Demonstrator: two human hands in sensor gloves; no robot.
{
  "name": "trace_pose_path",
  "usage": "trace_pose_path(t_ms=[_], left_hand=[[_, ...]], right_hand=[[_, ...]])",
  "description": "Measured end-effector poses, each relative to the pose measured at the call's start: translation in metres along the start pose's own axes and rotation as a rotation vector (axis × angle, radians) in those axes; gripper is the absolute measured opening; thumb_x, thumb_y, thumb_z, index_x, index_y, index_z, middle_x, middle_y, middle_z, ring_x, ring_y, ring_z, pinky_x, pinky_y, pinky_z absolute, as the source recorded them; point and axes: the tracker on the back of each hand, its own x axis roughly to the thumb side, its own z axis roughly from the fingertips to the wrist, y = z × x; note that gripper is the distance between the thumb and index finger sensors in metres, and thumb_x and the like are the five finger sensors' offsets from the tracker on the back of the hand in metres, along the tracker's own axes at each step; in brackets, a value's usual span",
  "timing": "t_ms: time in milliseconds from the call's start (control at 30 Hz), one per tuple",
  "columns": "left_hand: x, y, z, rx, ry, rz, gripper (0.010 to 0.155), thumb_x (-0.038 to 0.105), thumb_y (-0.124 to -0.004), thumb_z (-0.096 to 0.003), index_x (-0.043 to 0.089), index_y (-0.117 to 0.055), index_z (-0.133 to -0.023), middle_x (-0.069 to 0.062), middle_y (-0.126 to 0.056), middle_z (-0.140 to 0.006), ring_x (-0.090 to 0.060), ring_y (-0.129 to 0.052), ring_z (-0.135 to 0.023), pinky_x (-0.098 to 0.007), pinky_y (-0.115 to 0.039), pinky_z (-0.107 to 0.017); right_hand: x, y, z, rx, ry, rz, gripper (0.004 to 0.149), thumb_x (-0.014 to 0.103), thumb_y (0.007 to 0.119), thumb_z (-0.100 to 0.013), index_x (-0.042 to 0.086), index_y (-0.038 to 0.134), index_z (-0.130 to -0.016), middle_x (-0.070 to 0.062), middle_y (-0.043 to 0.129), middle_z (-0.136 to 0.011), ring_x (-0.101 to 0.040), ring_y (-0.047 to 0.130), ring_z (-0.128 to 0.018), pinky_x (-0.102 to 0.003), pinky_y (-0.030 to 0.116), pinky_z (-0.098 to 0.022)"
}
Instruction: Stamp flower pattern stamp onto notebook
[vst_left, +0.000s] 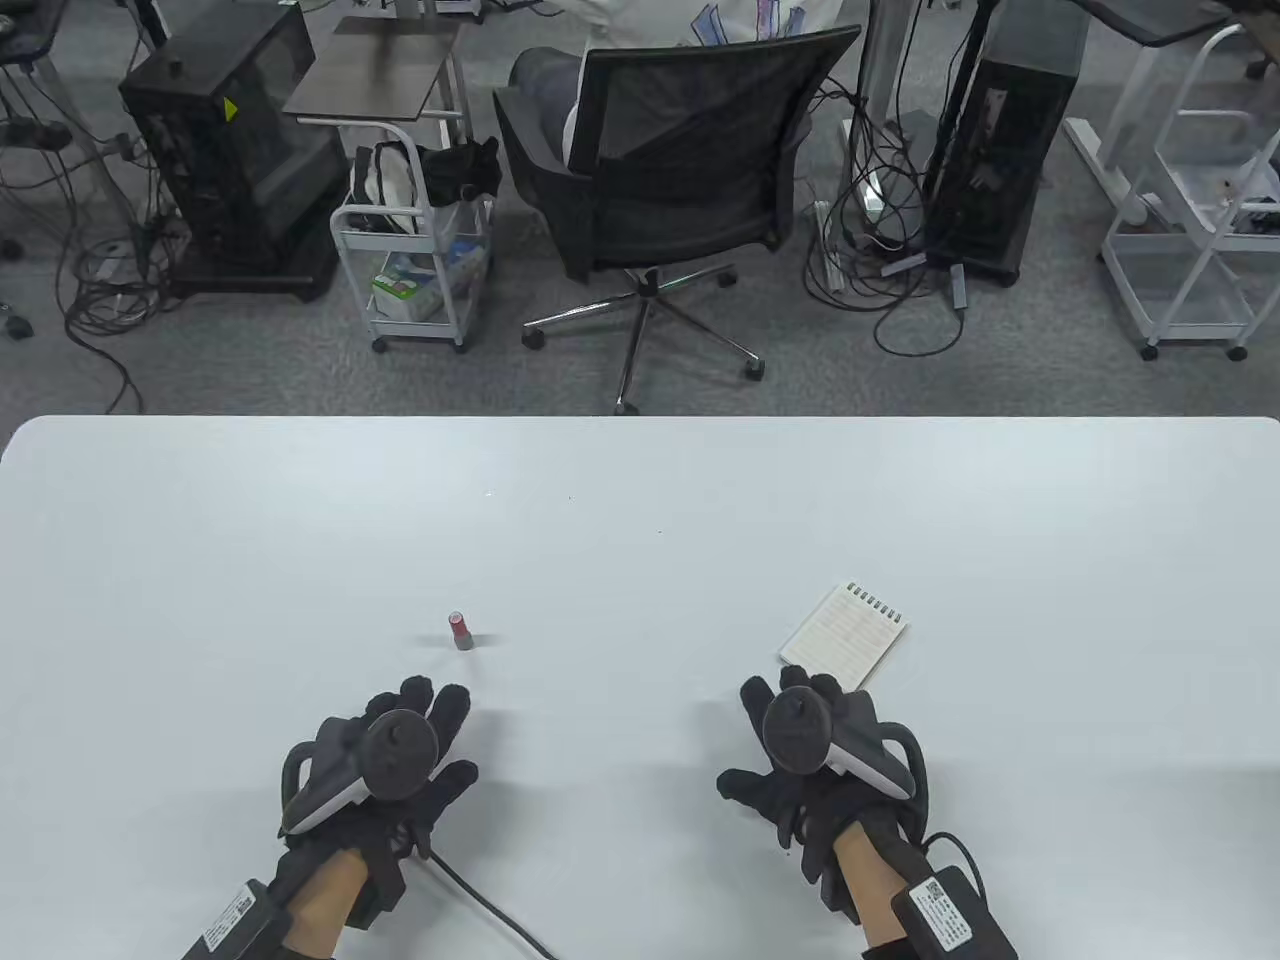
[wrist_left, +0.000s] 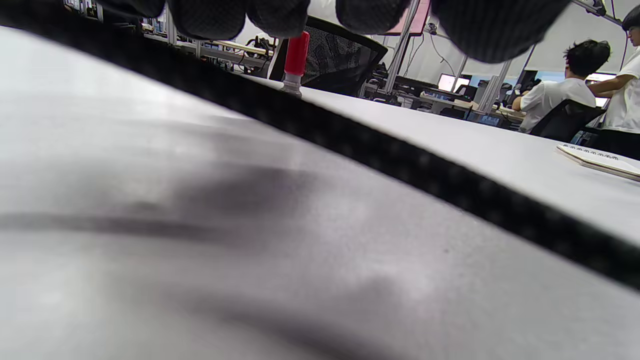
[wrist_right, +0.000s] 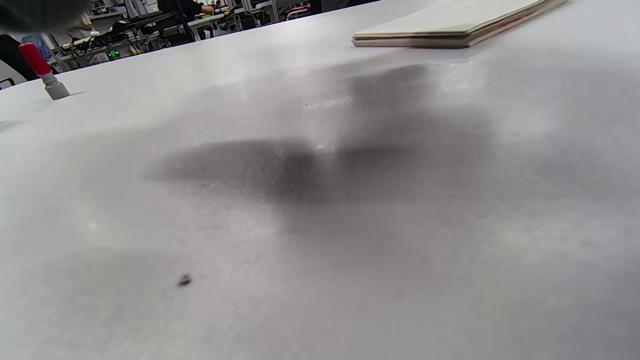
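A small stamp (vst_left: 461, 631) with a red top and grey base stands upright on the white table (vst_left: 640, 520), left of centre. It also shows in the left wrist view (wrist_left: 295, 62) and the right wrist view (wrist_right: 43, 71). A small spiral notebook (vst_left: 845, 636) lies open, tilted, right of centre; it also shows in the right wrist view (wrist_right: 450, 25) and the left wrist view (wrist_left: 600, 161). My left hand (vst_left: 400, 740) rests flat on the table just below the stamp, fingers spread, holding nothing. My right hand (vst_left: 810, 740) rests flat just below the notebook, holding nothing.
A black cable (vst_left: 490, 905) runs from my left wrist toward the table's front edge. Beyond the far table edge stand an office chair (vst_left: 670, 170), a white cart (vst_left: 415, 260) and computer towers on the floor.
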Motion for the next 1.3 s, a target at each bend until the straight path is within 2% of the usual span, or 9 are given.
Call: trace_pose_path(t_ms=[767,933,1067,1167,1300], left_hand=[[0.000,-0.001,-0.001,-0.023,-0.004,0.012,0.075,0.058,-0.064,-0.0427,0.026,-0.040,-0.107,-0.018,-0.035,-0.113,-0.053,-0.044,-0.100,-0.070,-0.042,-0.066],[0.001,0.001,-0.001,-0.018,-0.007,0.022,0.075,0.057,-0.064,-0.0429,0.026,-0.040,-0.107,-0.018,-0.035,-0.113,-0.053,-0.044,-0.100,-0.070,-0.042,-0.066],[0.003,0.004,-0.001,-0.011,-0.015,0.021,0.075,0.057,-0.064,-0.0427,0.026,-0.041,-0.107,-0.018,-0.036,-0.113,-0.053,-0.045,-0.100,-0.070,-0.042,-0.066],[0.003,0.004,-0.002,-0.008,-0.017,0.021,0.075,0.057,-0.064,-0.0428,0.026,-0.041,-0.107,-0.019,-0.036,-0.113,-0.053,-0.045,-0.100,-0.070,-0.042,-0.066],[0.002,0.005,-0.001,-0.012,-0.014,0.026,0.075,0.057,-0.064,-0.0427,0.026,-0.042,-0.107,-0.019,-0.037,-0.113,-0.053,-0.045,-0.100,-0.070,-0.042,-0.066]], right_hand=[[0.002,0.003,0.000,0.040,0.009,-0.002,0.092,0.069,0.064,-0.035,0.032,0.021,-0.107,-0.017,0.007,-0.109,-0.050,0.012,-0.103,-0.067,0.030,-0.071],[0.004,-0.003,0.001,0.025,-0.012,-0.031,0.091,0.068,0.065,-0.035,0.031,0.022,-0.107,-0.017,0.008,-0.109,-0.049,0.014,-0.103,-0.066,0.032,-0.072],[-0.001,-0.025,-0.003,-0.048,-0.005,-0.150,0.087,0.063,0.068,-0.038,0.029,0.026,-0.107,-0.017,0.014,-0.110,-0.049,0.020,-0.104,-0.065,0.037,-0.071],[-0.022,-0.060,-0.014,-0.159,0.083,-0.219,0.082,0.057,0.068,-0.041,0.029,0.029,-0.107,-0.017,0.020,-0.110,-0.049,0.028,-0.104,-0.065,0.042,-0.071],[-0.053,-0.090,-0.030,-0.238,0.201,-0.306,0.077,0.052,0.066,-0.044,0.027,0.030,-0.107,-0.018,0.027,-0.110,-0.048,0.037,-0.104,-0.061,0.050,-0.070]])
